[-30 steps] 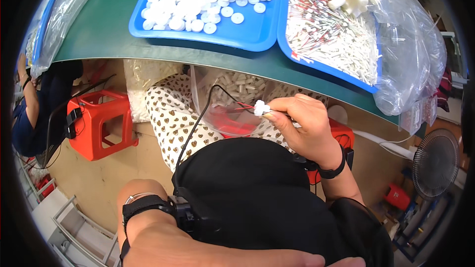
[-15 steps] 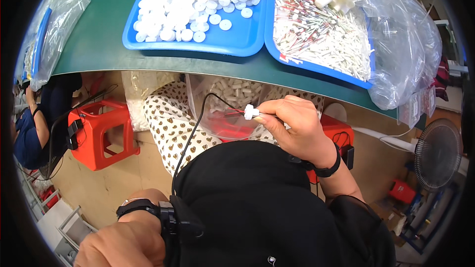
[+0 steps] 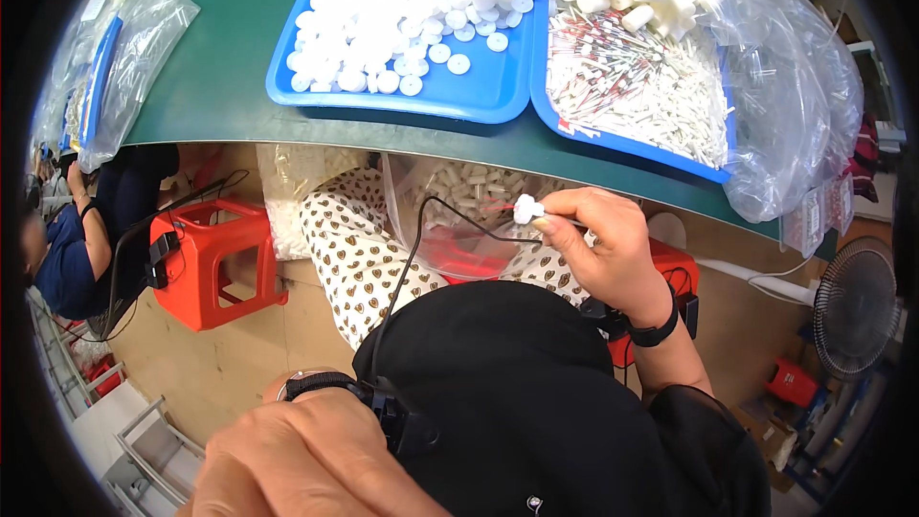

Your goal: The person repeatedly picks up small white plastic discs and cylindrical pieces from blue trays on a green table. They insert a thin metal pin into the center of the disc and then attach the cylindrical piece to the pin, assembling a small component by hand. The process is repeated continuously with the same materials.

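My right hand (image 3: 608,241) pinches a small white lobed plastic piece (image 3: 526,209) between thumb and fingertips, over my lap. Thin red wires (image 3: 493,205) stick out to its left. Below and behind it, a clear plastic bag (image 3: 400,193) between my knees holds many small white cylindrical pieces (image 3: 466,187). My left hand (image 3: 306,455) is low at the left, close to the camera. Its back shows, but its fingertips run out of the picture, so I cannot see whether it holds anything.
A blue tray (image 3: 498,101) of white discs and a second blue tray (image 3: 613,148) of wired white parts sit on the green table (image 3: 220,67). A black cable (image 3: 407,278) crosses my lap. Red stools (image 3: 215,263), a fan (image 3: 855,306) and a seated person (image 3: 72,258) are nearby.
My left hand has moved right and nearer the camera. My right hand still pinches the white piece; the whole view has shifted slightly, with the trays now further right.
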Demonstrator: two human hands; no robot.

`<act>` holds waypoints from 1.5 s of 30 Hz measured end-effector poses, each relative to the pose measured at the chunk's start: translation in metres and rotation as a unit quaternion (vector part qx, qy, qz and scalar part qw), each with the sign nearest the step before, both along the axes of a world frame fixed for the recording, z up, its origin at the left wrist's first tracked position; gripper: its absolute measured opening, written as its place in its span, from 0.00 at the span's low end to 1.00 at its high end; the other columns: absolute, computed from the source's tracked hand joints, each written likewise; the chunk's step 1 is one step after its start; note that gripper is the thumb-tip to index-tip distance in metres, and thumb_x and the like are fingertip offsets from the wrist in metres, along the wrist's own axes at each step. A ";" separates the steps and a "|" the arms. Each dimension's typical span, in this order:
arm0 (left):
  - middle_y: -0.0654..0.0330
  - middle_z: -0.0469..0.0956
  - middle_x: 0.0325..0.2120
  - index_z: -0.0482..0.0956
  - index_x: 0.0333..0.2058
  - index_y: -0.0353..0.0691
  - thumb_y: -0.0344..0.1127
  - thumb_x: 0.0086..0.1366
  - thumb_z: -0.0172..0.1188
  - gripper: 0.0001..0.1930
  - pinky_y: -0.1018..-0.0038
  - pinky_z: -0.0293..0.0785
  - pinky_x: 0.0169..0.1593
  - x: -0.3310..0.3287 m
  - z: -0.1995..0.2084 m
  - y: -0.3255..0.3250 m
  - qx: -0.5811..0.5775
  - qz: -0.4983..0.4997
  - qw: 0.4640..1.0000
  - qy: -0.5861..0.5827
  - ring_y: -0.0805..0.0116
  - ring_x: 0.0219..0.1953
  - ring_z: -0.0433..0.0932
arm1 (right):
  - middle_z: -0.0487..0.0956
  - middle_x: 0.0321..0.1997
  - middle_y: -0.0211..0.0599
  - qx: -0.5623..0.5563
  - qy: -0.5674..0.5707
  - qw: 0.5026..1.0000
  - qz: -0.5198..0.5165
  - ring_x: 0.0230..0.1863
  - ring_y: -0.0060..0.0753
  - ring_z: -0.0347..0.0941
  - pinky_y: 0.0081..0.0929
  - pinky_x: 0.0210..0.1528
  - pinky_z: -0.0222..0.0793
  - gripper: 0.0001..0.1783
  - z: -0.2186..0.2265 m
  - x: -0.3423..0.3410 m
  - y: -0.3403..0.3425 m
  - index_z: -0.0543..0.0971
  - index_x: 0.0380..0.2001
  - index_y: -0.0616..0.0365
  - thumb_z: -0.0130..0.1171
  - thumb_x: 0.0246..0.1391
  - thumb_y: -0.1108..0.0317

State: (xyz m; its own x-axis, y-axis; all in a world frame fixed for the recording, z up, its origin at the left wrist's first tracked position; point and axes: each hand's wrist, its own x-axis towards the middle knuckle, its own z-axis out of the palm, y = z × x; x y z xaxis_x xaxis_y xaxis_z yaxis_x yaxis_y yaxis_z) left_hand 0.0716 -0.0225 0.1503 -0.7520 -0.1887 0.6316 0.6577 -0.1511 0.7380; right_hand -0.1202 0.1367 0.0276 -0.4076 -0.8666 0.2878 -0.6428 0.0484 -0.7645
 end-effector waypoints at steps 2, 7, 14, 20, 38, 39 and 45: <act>0.61 0.77 0.44 0.76 0.47 0.38 0.28 0.66 0.58 0.11 0.78 0.76 0.39 0.004 0.002 0.004 -0.007 0.034 0.999 -0.007 0.70 0.35 0.78 | 0.80 0.27 0.37 -0.005 -0.040 0.999 -0.009 0.22 0.35 0.71 0.29 0.28 0.66 0.05 0.000 0.001 -0.003 0.79 0.31 0.62 0.66 0.52 0.75; 0.56 0.75 0.43 0.73 0.48 0.35 0.27 0.66 0.57 0.13 0.74 0.75 0.39 -0.014 -0.029 0.006 0.050 0.214 0.973 -0.070 0.68 0.35 0.77 | 0.80 0.27 0.37 -0.002 -0.111 0.992 -0.052 0.24 0.28 0.76 0.24 0.27 0.70 0.02 0.000 0.002 -0.001 0.78 0.33 0.65 0.61 0.57 0.77; 0.60 0.73 0.50 0.66 0.61 0.36 0.31 0.68 0.61 0.24 0.79 0.73 0.47 -0.058 -0.121 0.022 0.332 0.022 0.865 -0.375 0.76 0.45 0.75 | 0.81 0.30 0.41 -0.008 -0.134 0.989 -0.062 0.25 0.29 0.79 0.24 0.28 0.73 0.04 0.007 0.002 0.000 0.79 0.35 0.67 0.59 0.59 0.77; 0.63 0.78 0.39 0.73 0.56 0.34 0.38 0.71 0.57 0.19 0.81 0.73 0.41 -0.074 -0.145 0.030 0.399 -0.006 0.851 -0.343 0.79 0.36 0.74 | 0.82 0.28 0.38 -0.008 -0.043 0.999 -0.025 0.27 0.39 0.79 0.32 0.30 0.72 0.05 0.007 0.001 -0.008 0.80 0.34 0.61 0.63 0.55 0.72; 0.58 0.79 0.39 0.72 0.56 0.32 0.44 0.75 0.50 0.21 0.77 0.77 0.43 -0.080 -0.141 0.028 0.488 -0.031 0.784 -0.382 0.75 0.36 0.77 | 0.77 0.49 0.41 0.120 0.295 0.939 -0.134 0.45 0.52 0.76 0.40 0.46 0.73 0.17 0.027 -0.171 -0.037 0.74 0.49 0.59 0.56 0.54 0.77; 0.58 0.79 0.39 0.72 0.56 0.31 0.44 0.75 0.50 0.21 0.77 0.77 0.43 -0.080 -0.141 0.028 0.486 -0.033 0.783 -0.386 0.75 0.36 0.78 | 0.77 0.48 0.41 0.102 0.282 0.943 -0.141 0.44 0.52 0.76 0.41 0.45 0.73 0.16 0.029 -0.169 -0.034 0.75 0.47 0.59 0.57 0.54 0.77; 0.58 0.79 0.39 0.72 0.57 0.31 0.42 0.75 0.51 0.21 0.79 0.77 0.42 -0.072 -0.151 0.019 0.504 -0.011 0.780 -0.371 0.75 0.36 0.78 | 0.78 0.35 0.39 0.175 0.295 0.937 -0.064 0.39 0.47 0.76 0.39 0.40 0.72 0.06 0.049 -0.121 0.002 0.80 0.34 0.59 0.60 0.51 0.75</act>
State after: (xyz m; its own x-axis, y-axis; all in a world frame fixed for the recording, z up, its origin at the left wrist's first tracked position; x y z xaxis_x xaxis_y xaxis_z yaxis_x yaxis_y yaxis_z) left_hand -0.0008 -0.0031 -0.0007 -0.8495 -0.2905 -0.4404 0.0956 -0.9057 0.4130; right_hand -0.2408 0.1384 0.0764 -0.3748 -0.9047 0.2026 -0.9201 0.3363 -0.2007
